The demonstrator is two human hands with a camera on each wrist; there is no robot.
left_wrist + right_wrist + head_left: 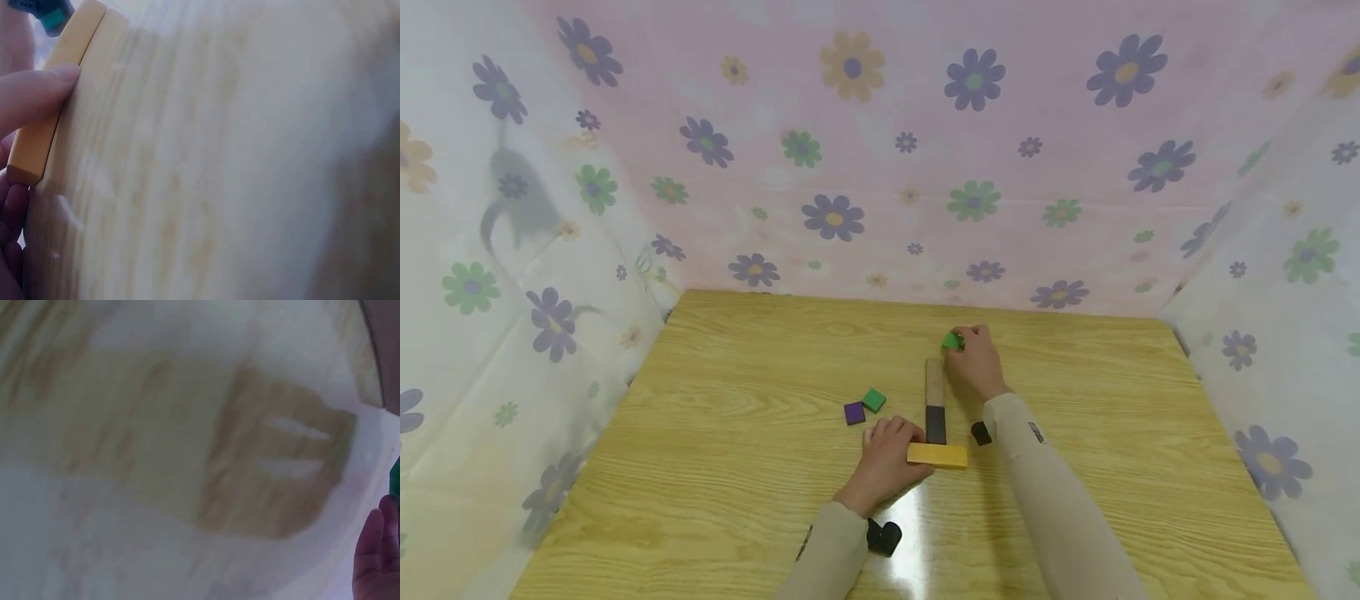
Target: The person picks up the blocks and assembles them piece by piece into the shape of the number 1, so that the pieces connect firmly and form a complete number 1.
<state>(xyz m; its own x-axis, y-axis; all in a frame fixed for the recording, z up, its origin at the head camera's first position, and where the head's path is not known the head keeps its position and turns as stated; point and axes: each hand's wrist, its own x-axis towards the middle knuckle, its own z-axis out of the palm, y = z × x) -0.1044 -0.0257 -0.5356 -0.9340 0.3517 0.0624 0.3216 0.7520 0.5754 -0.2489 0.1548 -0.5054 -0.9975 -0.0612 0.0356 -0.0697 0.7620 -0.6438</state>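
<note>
My left hand point(891, 463) grips the left end of a long yellow block point(946, 456), which lies crosswise on the table. In the left wrist view the thumb presses on the face of this yellow block point(39, 140), with curled fingers at its end. Above it in the head view, a black block point(936, 425) and a plain wooden block point(934, 383) stand end to end in a line. My right hand point(979, 360) pinches a small green block point(952, 341) just past the far end of the wooden one. Only the edge of that green block point(395, 478) shows in the right wrist view.
A green square block point(874, 400) and a purple square block point(854, 413) lie left of the line on the wood-grain table point(737, 483). Black wrist devices point(886, 537) sit by both sleeves. Flowered cloth point(880, 167) surrounds the table's back and sides.
</note>
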